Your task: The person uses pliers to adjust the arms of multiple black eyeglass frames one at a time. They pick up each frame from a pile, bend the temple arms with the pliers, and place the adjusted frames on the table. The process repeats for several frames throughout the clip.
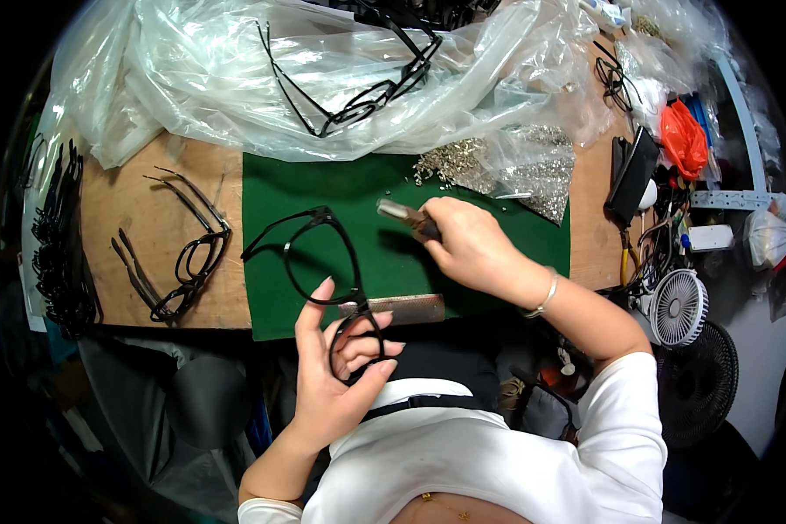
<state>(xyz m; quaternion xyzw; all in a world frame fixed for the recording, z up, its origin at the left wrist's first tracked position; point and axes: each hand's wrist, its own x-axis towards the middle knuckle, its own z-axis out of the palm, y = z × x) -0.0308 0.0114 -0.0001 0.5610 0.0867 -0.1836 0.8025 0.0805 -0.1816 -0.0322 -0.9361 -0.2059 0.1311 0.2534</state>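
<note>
My left hand holds a black eyeglass frame by its lower rim, near the front edge of the green mat. The frame is tilted, and one temple reaches out to the left. My right hand is closed around a short tool with a brown handle and a pale tip; its exact kind is unclear. That tool points left over the mat, apart from the frame. A ridged metal block lies at the mat's front edge, partly behind my left fingers.
Small metal parts spill beside a clear bag. Plastic sheeting covers the back, with black glasses on it. More glasses and several stacked frames lie left. A white fan stands right.
</note>
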